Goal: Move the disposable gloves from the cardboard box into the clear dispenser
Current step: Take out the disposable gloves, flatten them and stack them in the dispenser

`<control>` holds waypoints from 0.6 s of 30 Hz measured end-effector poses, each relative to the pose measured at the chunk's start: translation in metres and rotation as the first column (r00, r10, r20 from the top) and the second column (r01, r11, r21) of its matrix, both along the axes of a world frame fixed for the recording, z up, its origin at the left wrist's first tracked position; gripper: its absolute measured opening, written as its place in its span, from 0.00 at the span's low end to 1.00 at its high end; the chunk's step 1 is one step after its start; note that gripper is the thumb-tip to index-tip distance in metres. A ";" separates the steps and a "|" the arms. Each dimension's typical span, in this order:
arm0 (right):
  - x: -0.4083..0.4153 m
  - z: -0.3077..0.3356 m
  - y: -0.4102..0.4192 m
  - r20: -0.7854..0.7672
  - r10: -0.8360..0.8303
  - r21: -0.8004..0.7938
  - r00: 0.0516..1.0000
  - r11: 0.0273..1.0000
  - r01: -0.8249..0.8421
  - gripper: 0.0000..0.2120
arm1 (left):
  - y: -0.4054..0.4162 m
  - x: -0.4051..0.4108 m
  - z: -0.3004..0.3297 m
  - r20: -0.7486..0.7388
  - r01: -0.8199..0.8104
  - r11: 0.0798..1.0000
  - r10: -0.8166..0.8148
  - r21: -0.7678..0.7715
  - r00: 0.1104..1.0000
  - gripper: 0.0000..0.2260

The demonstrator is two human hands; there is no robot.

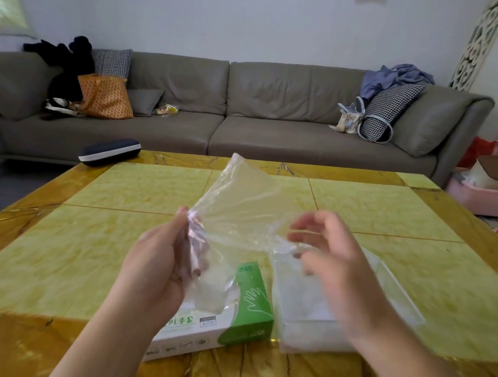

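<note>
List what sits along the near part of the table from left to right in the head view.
Left hand gripping a clear glove → green-and-white cardboard box → clear dispenser → right hand, fingers loosely curled above it.

Green-and-white cardboard box (224, 321), clear gloves (240, 207), yellow marbled table (94, 233), grey sofa (234, 113), orange patterned bag (105, 95).

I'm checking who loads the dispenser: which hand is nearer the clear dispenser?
Right. The right hand hovers directly over the clear dispenser, fingers loosely curled; the left hand is off to its left above the cardboard box, holding a glove.
</note>
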State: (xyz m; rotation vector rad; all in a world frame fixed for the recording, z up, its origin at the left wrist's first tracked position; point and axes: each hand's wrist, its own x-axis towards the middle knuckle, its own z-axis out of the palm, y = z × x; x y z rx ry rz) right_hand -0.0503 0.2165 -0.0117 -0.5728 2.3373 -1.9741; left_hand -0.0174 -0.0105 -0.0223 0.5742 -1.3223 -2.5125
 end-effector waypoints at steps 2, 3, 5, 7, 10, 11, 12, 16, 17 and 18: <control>-0.011 0.007 0.017 0.149 0.224 -0.301 0.963 0.938 -0.172 0.32 | 0.004 0.003 -0.001 0.031 0.092 0.995 -0.091 -0.049 0.995 0.28; -0.014 0.011 0.023 0.198 0.360 -0.430 0.912 0.868 -0.250 0.35 | 0.008 0.005 0.000 0.045 0.140 0.986 -0.136 -0.090 0.990 0.28; -0.014 0.020 0.032 0.225 0.474 -0.456 0.851 0.824 -0.338 0.41 | 0.018 0.006 -0.002 0.068 0.225 0.958 -0.216 -0.180 0.974 0.23; -0.014 0.019 0.034 0.189 0.322 -0.088 0.928 0.946 -0.311 0.38 | 0.032 0.008 0.000 0.088 0.271 0.929 -0.257 -0.251 0.962 0.22; -0.016 0.013 0.026 0.047 0.059 0.144 0.997 0.988 -0.065 0.06 | 0.045 0.011 0.002 0.091 0.325 0.883 -0.313 -0.338 0.945 0.28; -0.016 0.011 0.025 0.079 0.026 0.092 0.997 0.995 -0.033 0.01 | 0.047 0.013 0.004 0.095 0.336 0.866 -0.325 -0.371 0.941 0.28; -0.016 0.011 0.025 0.124 -0.006 0.047 0.992 0.999 0.001 0.04 | 0.047 0.015 0.005 0.101 0.352 0.838 -0.342 -0.417 0.934 0.27; -0.017 0.013 0.037 0.185 -0.039 0.043 0.982 0.999 0.031 0.08 | 0.049 0.018 0.008 0.100 0.304 0.729 -0.310 -0.613 0.946 0.14; -0.019 0.012 0.040 0.201 -0.047 0.034 0.978 0.999 0.041 0.10 | 0.049 0.016 0.006 0.102 0.281 0.732 -0.280 -0.621 0.954 0.13; -0.022 0.012 0.044 0.214 -0.048 0.027 0.976 0.999 0.043 0.11 | 0.049 0.014 0.003 0.104 0.262 0.758 -0.251 -0.598 0.962 0.12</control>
